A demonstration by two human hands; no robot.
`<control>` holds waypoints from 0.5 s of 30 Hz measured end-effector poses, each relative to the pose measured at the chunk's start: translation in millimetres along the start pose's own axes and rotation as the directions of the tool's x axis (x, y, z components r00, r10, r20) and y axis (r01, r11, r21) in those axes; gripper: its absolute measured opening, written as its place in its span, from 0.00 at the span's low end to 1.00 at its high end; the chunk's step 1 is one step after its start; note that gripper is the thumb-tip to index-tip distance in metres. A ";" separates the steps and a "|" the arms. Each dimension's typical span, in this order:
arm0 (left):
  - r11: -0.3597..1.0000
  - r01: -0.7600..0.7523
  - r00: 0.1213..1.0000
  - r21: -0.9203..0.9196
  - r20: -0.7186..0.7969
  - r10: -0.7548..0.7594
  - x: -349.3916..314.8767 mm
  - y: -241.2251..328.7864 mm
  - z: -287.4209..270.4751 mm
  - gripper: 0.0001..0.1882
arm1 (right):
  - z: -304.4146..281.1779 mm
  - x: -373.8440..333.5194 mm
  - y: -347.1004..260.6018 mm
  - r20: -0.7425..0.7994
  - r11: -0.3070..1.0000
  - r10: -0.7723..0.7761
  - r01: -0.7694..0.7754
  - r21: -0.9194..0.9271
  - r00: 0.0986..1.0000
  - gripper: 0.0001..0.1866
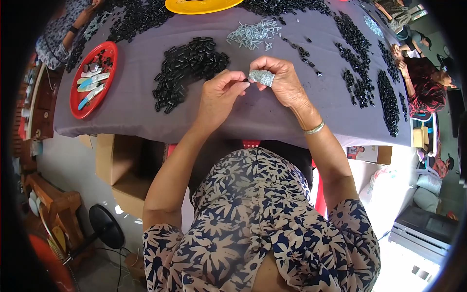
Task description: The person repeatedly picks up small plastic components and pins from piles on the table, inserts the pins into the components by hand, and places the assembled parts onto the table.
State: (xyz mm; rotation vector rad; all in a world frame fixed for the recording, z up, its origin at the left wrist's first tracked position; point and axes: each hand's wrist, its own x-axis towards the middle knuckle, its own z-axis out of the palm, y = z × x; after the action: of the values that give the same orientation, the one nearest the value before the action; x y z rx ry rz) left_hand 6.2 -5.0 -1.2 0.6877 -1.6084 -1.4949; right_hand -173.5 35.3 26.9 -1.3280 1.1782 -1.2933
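Above the near side of the cloth-covered table, both of my hands meet with their fingertips almost touching. My left hand (219, 100) is closed in a pinch on a small black piece (246, 80), of which only a dark tip shows. My right hand (284, 85) is closed just beside it, with a silver-grey wrapping (262, 78) at its thumb and fingers. Whatever lies inside the right fingers is hidden. Left of my hands spreads a pile of short black cylindrical pieces (187, 68). Beyond them lies a heap of thin pale grey pins (253, 34).
A red oval tray (114, 63) with blue-handled tools stands at the left. The yellow dish (204, 7) is at the far edge. More black pieces (360, 87) lie in rows to the right. Other people sit at the far left and right, a patterned red-black sleeve (428, 92) among them.
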 end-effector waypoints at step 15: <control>0.998 0.035 0.999 0.055 -0.004 -0.035 -0.8 2.3 -1.2 0.05 | 12.4 -4.8 -7.0 0.043 0.809 -0.302 0.280 -0.517 0.952 0.06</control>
State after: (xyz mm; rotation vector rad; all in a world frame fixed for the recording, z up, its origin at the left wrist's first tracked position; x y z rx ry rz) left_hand 8.0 -4.6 0.8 0.7518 -1.6488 -1.4782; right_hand -160.9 40.8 32.8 -1.9491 1.4604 -1.2616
